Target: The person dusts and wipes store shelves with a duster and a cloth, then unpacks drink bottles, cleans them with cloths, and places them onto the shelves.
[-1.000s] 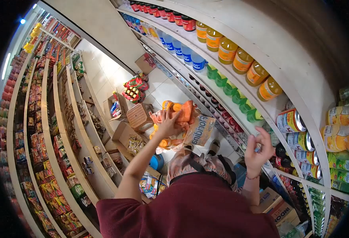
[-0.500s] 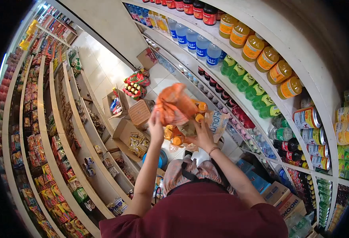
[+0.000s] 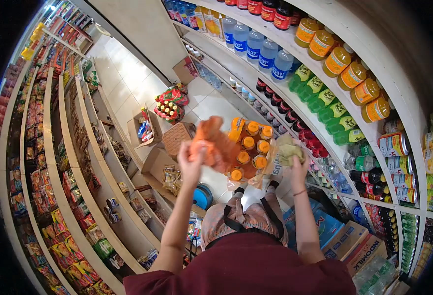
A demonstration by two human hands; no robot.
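My left hand (image 3: 192, 162) is closed on a crumpled orange cloth (image 3: 210, 147), which is partly blurred by motion. In my right hand (image 3: 299, 167) is a bunched olive-green rag (image 3: 289, 149). Between the two hands, a pack of orange-capped bottles (image 3: 248, 142) stands on the floor in front of my feet. Clear plastic wrap with large lettering (image 3: 275, 164) hangs open on the pack's right side. The orange cloth overlaps the pack's left edge in view, and I cannot tell whether it touches the bottles.
Curved drink shelves (image 3: 319, 105) rise on the right and snack shelves (image 3: 54, 187) line the left. A wicker stool (image 3: 177, 139), an open carton (image 3: 157, 169), a blue round container (image 3: 202, 196) and bagged bottles (image 3: 169, 108) stand on the floor. Boxes (image 3: 346, 241) lie at my right.
My hands have moved apart. The right hand has lifted the green rag away from the bottles to the right; the orange cloth has shifted slightly left and down, exposing more bottle caps.
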